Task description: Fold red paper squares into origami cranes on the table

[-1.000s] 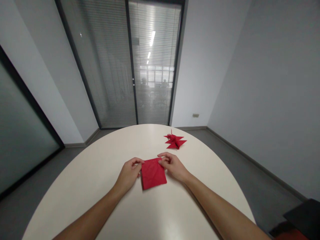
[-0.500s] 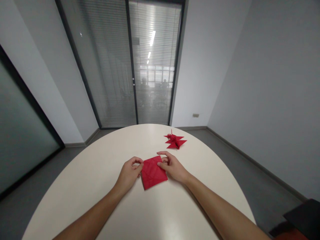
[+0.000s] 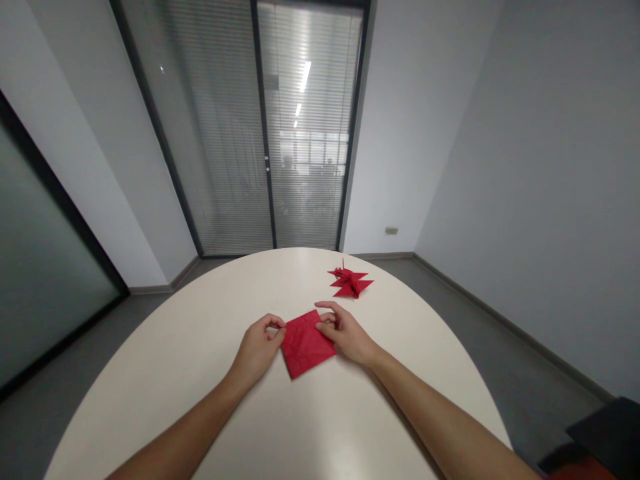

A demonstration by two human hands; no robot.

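Between my hands is a square of red folded paper (image 3: 306, 350), tilted a little, with faint crease lines across it. My left hand (image 3: 260, 343) pinches its upper left corner between thumb and fingers. On the right side, my right hand (image 3: 346, 333) grips the paper's edge, thumb on top and some fingers behind it, the index finger stretched out past the upper corner. Farther back lie red origami cranes (image 3: 350, 283) with pointed wings, close together; their exact number is hard to make out.
All of this is on a round cream table (image 3: 240, 413). Beyond its far edge stand a glass door with blinds (image 3: 310, 200) and a white wall with a socket (image 3: 391, 231). A dark object (image 3: 607, 433) is at the lower right, beside the table.
The red paper has turned slightly counter-clockwise, its upper corner moving a little left. Both hands keep their hold, with the left shifted very slightly left. The cranes have not moved.
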